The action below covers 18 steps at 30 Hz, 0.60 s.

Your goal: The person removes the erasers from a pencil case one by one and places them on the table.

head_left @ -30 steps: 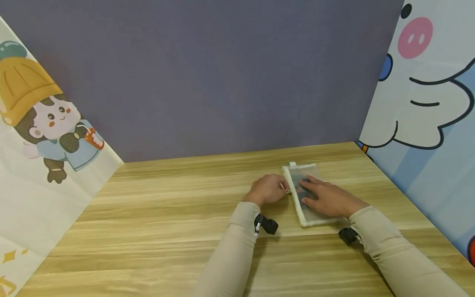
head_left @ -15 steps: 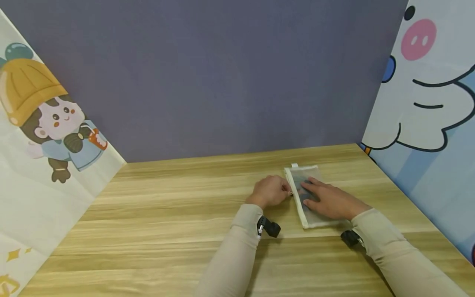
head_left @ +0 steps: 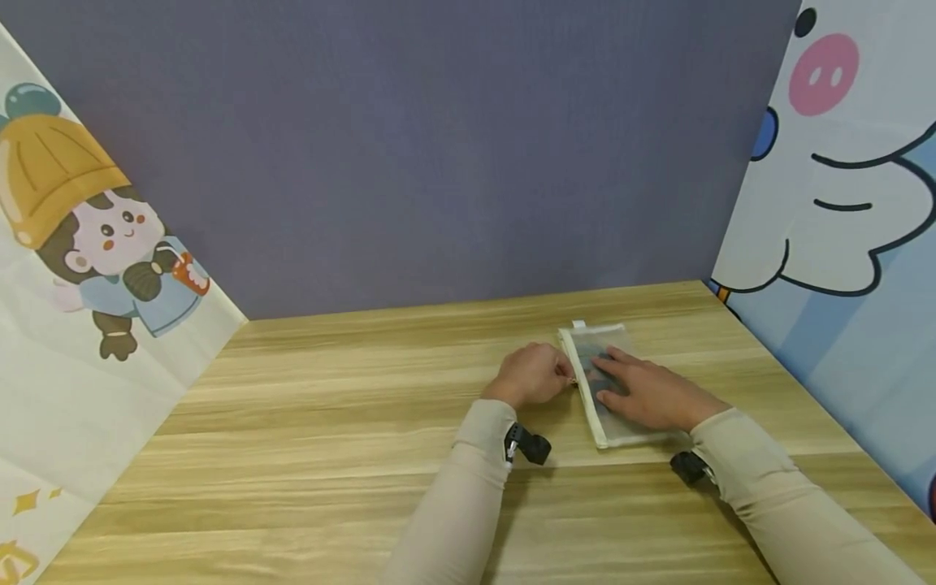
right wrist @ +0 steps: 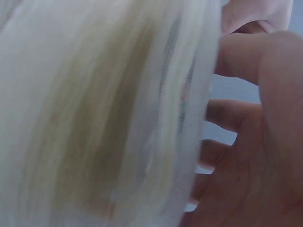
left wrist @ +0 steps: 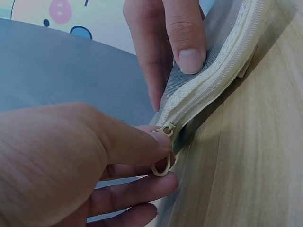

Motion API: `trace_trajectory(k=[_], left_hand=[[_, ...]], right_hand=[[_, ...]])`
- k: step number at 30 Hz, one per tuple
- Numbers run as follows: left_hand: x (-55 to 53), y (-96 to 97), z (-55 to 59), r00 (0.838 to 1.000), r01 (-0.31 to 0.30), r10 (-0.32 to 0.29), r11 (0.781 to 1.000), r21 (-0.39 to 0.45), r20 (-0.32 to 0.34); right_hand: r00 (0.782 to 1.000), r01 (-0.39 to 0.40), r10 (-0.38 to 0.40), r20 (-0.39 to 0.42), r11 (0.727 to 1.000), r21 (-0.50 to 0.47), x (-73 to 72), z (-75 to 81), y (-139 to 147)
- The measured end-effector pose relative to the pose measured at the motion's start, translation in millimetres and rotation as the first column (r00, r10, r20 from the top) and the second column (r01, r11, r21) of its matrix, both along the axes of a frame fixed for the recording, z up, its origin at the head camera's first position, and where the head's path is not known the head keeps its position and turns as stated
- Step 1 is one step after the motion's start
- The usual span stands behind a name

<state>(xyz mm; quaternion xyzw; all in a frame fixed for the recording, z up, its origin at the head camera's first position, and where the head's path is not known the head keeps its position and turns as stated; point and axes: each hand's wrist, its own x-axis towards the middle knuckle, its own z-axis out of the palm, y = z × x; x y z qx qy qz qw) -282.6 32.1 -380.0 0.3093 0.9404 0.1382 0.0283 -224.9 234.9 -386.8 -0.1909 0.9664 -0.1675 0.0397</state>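
A pale zip pouch [head_left: 591, 413] with see-through sides lies on the table, something dark showing through it. My left hand [head_left: 532, 375] is at the pouch's left edge. In the left wrist view, its thumb and finger pinch the gold looped zipper pull [left wrist: 162, 172] at one end of the cream zipper [left wrist: 215, 82]. My right hand [head_left: 651, 394] rests on top of the pouch with fingers spread, thumb near the zipper edge. In the right wrist view the pouch, blurred, covers part of that hand's fingertips.
The wood-grain table [head_left: 329, 439] runs back to a grey-purple panel [head_left: 453, 154]. Cartoon-printed sheets stand at its left and right sides. A small black wrist camera [head_left: 531, 445] is strapped below the left hand, and another [head_left: 687, 466] below the right.
My left hand has turned slightly and come closer to the zipper edge, so the pull is more hidden in the head view. The right hand keeps its place on the pouch.
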Motion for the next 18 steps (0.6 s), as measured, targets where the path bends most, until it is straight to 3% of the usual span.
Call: trace_trajectory(k=[18], left_hand=[[0.0, -5.9, -0.1, 0.989, 0.005, -0.017, 0.996, 0.084, 0.148]], right_hand=[[1.000, 0.014, -0.014, 0.009, 1.000, 0.005, 0.0, 0.9, -1.1]])
